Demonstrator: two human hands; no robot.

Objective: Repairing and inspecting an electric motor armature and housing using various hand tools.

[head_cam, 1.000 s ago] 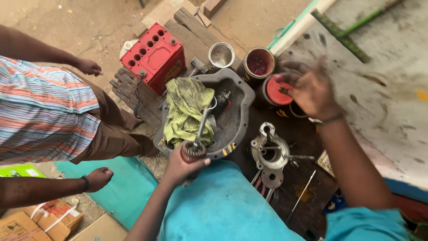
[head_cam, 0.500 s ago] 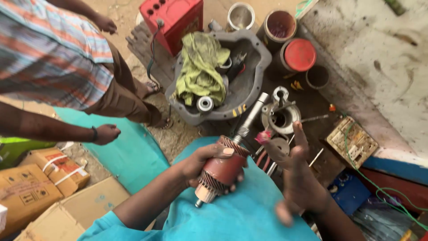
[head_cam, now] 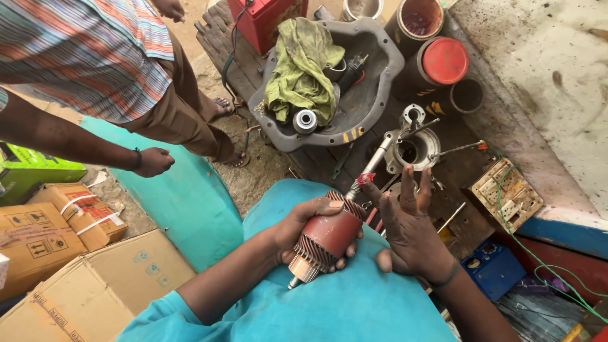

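My left hand (head_cam: 304, 228) grips a motor armature (head_cam: 329, 237) by its reddish-brown core, above my teal-clad lap. Its steel shaft (head_cam: 373, 161) points up and away toward a metal motor housing (head_cam: 411, 147) on the dark workbench. My right hand (head_cam: 408, 231) is spread beside the armature, palm toward it, fingers apart and holding nothing. A small red bit sits at the fingertip near the shaft. A grey metal pan (head_cam: 373, 95) farther off holds a green rag (head_cam: 303, 66) and a small bearing (head_cam: 305, 120).
Another person in a striped shirt and brown trousers stands at the left, a fist (head_cam: 152, 161) hanging low. A red battery (head_cam: 263, 19), a red-lidded can (head_cam: 443, 60) and open tins stand beyond the pan. Cardboard boxes (head_cam: 82, 278) lie at left, a switch plate (head_cam: 506, 193) at right.
My left hand has lifted the armature out of the pan and brought it down to my lap. My right hand came back from the red-lidded can and now opens beside the armature.
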